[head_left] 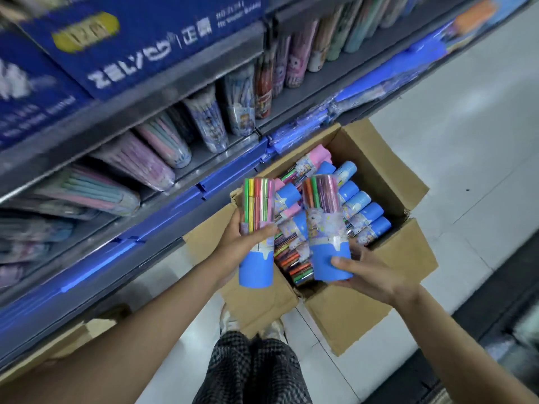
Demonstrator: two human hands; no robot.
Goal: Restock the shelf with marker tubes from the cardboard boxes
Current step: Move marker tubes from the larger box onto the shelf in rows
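Left hand point(248, 243) and right hand point(367, 269) each grip a marker tube point(256, 228) over the cardboard box point(388, 158); shelf point(204, 158) part-stocked, many tubes remain.

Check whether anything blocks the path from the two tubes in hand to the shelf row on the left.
Nothing visible does. The left hand grips one marker tube and the right hand another marker tube, both above the open cardboard box. Only open air separates them from the shelf, though tubes already lie packed there.
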